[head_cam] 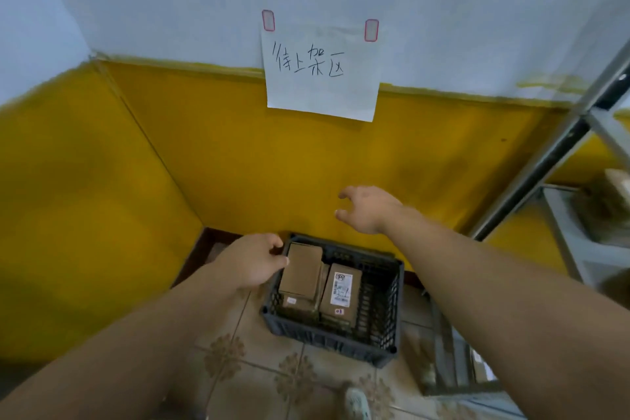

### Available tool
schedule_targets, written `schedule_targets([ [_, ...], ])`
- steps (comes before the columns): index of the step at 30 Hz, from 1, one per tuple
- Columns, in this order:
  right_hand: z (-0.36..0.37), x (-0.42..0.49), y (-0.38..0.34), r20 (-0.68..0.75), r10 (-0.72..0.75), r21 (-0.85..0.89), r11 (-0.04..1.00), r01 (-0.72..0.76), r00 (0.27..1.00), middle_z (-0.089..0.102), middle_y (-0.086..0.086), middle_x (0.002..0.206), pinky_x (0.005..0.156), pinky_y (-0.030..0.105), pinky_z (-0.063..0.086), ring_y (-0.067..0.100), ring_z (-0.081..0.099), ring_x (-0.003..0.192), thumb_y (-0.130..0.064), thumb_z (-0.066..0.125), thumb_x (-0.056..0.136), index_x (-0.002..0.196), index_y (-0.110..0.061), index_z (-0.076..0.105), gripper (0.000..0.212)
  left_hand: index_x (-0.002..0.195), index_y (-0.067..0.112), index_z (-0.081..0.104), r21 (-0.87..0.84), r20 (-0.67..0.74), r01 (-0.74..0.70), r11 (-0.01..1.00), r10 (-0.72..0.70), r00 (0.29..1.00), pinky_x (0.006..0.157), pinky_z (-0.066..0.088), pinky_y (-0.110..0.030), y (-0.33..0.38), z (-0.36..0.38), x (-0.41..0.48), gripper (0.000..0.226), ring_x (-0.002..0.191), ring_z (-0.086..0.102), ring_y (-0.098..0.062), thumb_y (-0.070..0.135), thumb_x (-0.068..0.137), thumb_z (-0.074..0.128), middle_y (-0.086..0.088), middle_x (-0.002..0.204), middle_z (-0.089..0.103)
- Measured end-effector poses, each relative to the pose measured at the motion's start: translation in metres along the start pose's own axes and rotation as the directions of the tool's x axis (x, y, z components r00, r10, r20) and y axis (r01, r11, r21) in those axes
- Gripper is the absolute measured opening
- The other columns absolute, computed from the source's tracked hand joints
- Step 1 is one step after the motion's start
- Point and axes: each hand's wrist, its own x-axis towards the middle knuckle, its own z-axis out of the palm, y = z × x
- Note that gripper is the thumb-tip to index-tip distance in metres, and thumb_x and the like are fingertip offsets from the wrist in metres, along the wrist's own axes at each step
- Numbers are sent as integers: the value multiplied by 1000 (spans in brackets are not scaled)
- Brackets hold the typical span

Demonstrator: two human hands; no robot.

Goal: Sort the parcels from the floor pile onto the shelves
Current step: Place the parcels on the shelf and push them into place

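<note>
Three brown cardboard parcels (301, 271) show in one dark slatted crate (381, 317) on the floor (238, 368), in the yellow corner: a plain one on top, one beneath it with a small sticker, one beside them with a white label. The left hand (252, 262) curls at the top parcel's far edge; whether its fingers grip it, I cannot tell. The right hand (366, 210) hovers above, fingers apart.
</note>
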Motion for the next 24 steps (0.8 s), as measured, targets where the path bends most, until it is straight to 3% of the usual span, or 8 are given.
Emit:
schedule_targets([
  [8,62,152,28,133,-39,-38,998,45,990,28,10,160,108,36,34,29,32,142,-44,42,104,156,-19,25,60,134,12,52,36,40,37,999,-39,998,100,43,-38,-52,27,140,46,124,49,-24,41,98,51,-7,138,51],
  [11,110,210,42,177,-44,-64,996,56,983,32,12,156,107,36,38,31,35,139,-46,42,103,155,-17,25,62,136,16,51,102,30,25,994,-28,999,100,44,-38,-82,62,200,51,125,49,-24,45,95,54,-5,138,51],
  [15,191,278,61,238,-39,-89,994,62,971,36,15,152,105,38,40,33,37,136,-46,44,103,154,-15,27,63,122,12,57,156,123,8,988,-28,992,96,45,-42,-130,132,275,37,117,53,-29,36,94,52,-9,123,57],
  [20,309,346,86,297,-22,-120,991,60,955,43,15,144,96,35,44,32,44,128,-44,48,101,152,-15,30,62,141,20,40,223,140,55,973,-88,986,105,38,-44,-180,228,346,57,130,40,-29,45,92,53,-6,142,42],
  [24,399,387,103,349,36,-169,985,25,937,25,13,159,106,42,41,34,32,141,-47,46,101,157,-16,19,69,148,25,28,177,193,60,982,-95,977,104,40,-42,-205,299,382,64,134,35,-28,47,93,54,-6,150,31],
])
